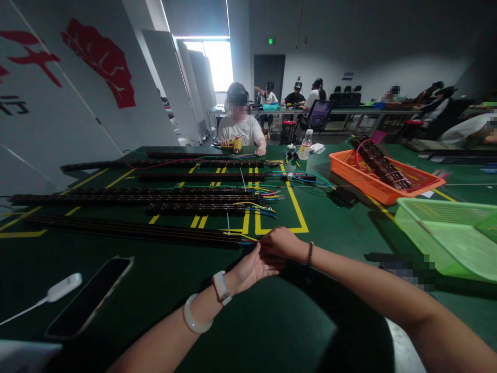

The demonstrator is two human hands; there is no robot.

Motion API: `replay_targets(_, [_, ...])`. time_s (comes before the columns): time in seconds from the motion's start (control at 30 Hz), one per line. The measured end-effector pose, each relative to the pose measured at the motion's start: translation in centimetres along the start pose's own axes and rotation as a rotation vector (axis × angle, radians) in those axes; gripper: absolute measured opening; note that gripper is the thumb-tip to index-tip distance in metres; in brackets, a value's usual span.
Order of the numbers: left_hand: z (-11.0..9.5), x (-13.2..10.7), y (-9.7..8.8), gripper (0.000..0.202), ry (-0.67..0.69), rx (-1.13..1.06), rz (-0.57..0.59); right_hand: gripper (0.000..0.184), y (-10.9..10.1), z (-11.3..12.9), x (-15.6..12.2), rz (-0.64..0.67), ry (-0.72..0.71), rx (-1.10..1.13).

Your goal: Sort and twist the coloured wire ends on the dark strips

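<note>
My left hand [252, 268] and my right hand [280, 242] meet at the near end of a long black strip [132, 229] that lies on the green table [163, 280]. The right hand is curled, fingers closed over the strip's end where thin coloured wires [243, 235] come out. The left hand lies just under it, fingers pressed against the right hand; what they grip is hidden. A watch and a pale bangle sit on my left wrist, a bead bracelet on my right.
Several more black strips [135, 198] with coloured wires lie across the table. A phone [89, 298] and a white device [64, 286] rest near left. An orange basket [384, 178] and a green basket [446, 233] stand right. A person [240, 127] sits opposite; others work behind.
</note>
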State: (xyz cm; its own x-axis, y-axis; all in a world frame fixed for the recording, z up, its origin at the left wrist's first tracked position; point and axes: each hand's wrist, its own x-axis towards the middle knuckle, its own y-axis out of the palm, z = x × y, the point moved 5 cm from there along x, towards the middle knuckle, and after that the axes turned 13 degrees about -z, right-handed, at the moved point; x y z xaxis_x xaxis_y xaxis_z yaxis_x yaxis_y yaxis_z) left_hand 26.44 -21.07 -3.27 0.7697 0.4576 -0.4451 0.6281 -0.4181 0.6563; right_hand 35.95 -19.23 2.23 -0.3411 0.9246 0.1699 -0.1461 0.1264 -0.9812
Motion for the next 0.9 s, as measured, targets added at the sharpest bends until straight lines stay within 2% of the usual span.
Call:
replay_targets(0.13, [-0.3,0.5,-0.9,0.032,0.125,-0.179,-0.15,0.017,0.5,2.2,-0.4,-0.039,-0.173,-0.216])
replay_targets(0.27, [-0.3,0.7,-1.7,0.017,0.178,-0.196,-0.294,0.019,1.7,4.2,-0.8,-0.082,-0.271,-0.362])
replay_targets(0.33, [-0.3,0.7,-1.9,0.014,0.19,-0.185,-0.322,0.021,2.3,5.1,-1.1,-0.103,-0.262,-0.426])
replay_targets(0.5, [-0.2,0.8,-1.7,0.024,0.13,-0.179,-0.271,0.032,3.5,7.1,-2.0,-0.209,-0.149,-0.604])
replay_targets(0.6, [-0.3,0.8,-1.6,0.023,0.112,-0.162,-0.292,0.04,3.9,7.8,-2.5,-0.231,-0.121,-0.681])
replay_targets(0.7, [-0.4,0.9,-1.7,0.016,0.124,-0.193,-0.319,0.041,2.9,7.3,-2.8,-0.214,-0.104,-0.599])
replay_targets(0.8, [-0.4,1.0,-2.0,0.013,0.126,-0.221,-0.335,0.029,0.5,5.5,-2.8,-0.183,-0.07,-0.335])
replay_targets(0.9, [-0.5,1.1,-1.6,0.017,0.14,-0.205,-0.244,0.024,-2.3,2.1,-2.8,-0.18,0.132,-0.163])
